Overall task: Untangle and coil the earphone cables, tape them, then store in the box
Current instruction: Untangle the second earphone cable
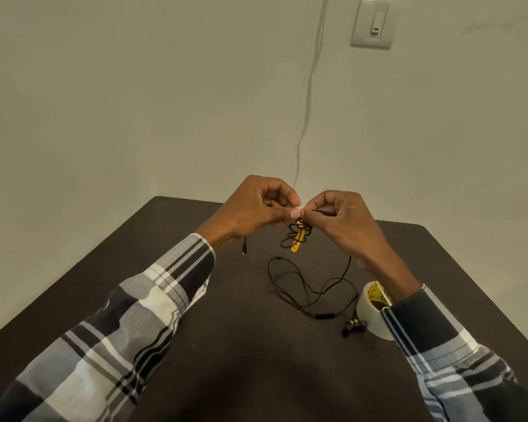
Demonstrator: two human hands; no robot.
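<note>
My left hand (256,208) and my right hand (339,220) are raised above the dark table (165,300), fingertips almost meeting, both pinching a black earphone cable (299,284). Just under the fingers hangs a knotted tangle with a yellow piece (297,239). The plug end (244,248) dangles below my left hand. The rest of the cable lies in loose loops on the table, with an inline remote (323,316) and the earbuds (352,325) beside a roll of tape (369,312). No box is in view.
The tape roll stands at the right, partly behind my right sleeve. A thin white wire (308,95) runs down the wall behind the table, and a wall switch (372,22) sits at the upper right.
</note>
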